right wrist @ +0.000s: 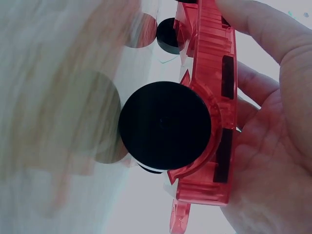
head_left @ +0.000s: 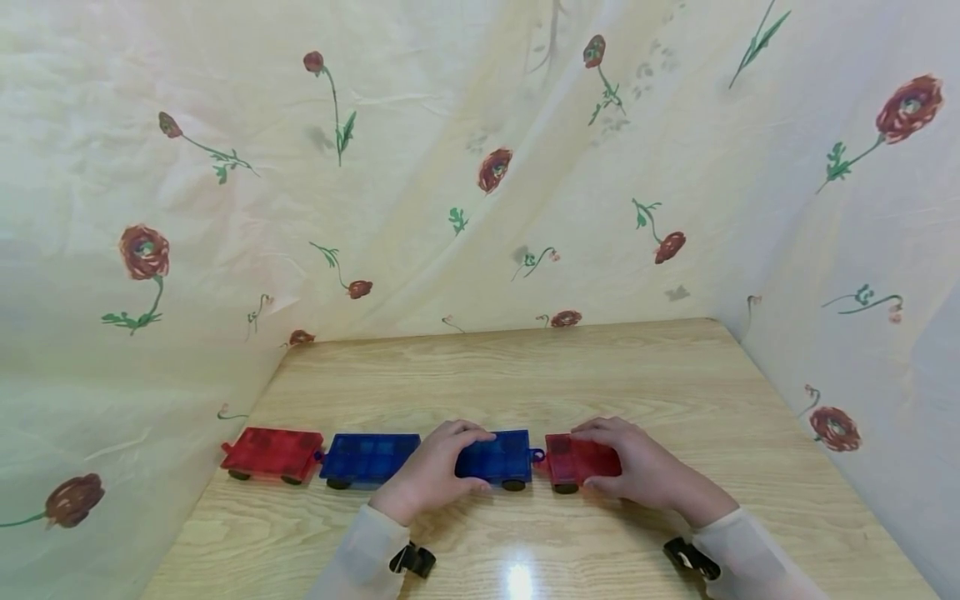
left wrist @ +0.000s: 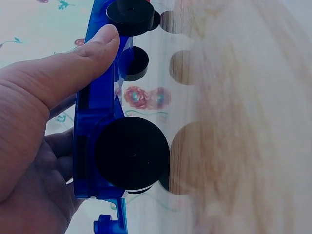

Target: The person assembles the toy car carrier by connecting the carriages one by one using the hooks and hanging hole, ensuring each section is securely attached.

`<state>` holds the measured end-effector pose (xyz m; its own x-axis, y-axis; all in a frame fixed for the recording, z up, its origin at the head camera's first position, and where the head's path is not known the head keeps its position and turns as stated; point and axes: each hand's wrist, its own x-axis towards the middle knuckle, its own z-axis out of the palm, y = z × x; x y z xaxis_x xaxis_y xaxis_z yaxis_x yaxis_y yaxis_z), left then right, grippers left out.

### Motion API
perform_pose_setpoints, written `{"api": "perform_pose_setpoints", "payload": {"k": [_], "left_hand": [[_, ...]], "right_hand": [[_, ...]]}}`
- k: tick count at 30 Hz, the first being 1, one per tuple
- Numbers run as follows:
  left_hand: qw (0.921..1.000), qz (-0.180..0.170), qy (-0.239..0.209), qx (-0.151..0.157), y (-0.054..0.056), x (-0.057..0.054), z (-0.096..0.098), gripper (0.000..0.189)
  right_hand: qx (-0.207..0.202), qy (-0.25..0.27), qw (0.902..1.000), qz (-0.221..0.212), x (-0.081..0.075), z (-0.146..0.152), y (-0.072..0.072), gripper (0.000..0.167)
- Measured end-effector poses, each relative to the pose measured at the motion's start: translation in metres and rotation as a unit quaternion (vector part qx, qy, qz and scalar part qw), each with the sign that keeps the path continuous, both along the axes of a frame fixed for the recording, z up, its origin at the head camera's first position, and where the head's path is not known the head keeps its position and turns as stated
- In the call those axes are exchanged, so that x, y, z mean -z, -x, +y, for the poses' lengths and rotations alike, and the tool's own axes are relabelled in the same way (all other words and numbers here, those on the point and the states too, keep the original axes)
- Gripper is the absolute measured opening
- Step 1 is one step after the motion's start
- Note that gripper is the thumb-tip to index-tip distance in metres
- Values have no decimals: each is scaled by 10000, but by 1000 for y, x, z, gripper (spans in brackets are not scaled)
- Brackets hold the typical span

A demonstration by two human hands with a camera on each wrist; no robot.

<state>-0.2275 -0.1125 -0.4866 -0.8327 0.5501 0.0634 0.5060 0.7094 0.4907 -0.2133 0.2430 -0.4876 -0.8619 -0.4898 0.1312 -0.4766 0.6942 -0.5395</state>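
Note:
Four-wheeled toy train cars of see-through plastic stand in a row in the head view. My left hand grips the right-hand blue car by its long sides, covering its left end. In the left wrist view, the thumb presses the side of this car above its black wheels. My right hand holds the right-hand red car between thumb and fingers, hiding its right end. A blue coupling ring between these two cars overlaps the red car's hook.
Left of my hands stand another blue car and, coupled to its far end, a red car. All are on a wood-grain table. Cloth with printed poppies rises behind the table and along both sides. A black clip sits by each cuff.

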Motion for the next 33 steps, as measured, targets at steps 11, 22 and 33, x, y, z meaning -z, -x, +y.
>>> {"api": "perform_pose_setpoints", "payload": {"k": [11, 22, 33], "left_hand": [[10000, -12, -44, 48, 0, 1, 1, 73], [10000, -37, 85, 25, -1, 0, -1, 71], [9997, 47, 224, 32, 0, 2, 2, 70]], "right_hand": [[-100, -45, 9999, -43, -3, 1, -2, 60], [-4, -1, 10000, -86, -1, 3, -1, 61], [6, -11, 9999, -100, -2, 5, 0, 60]]}}
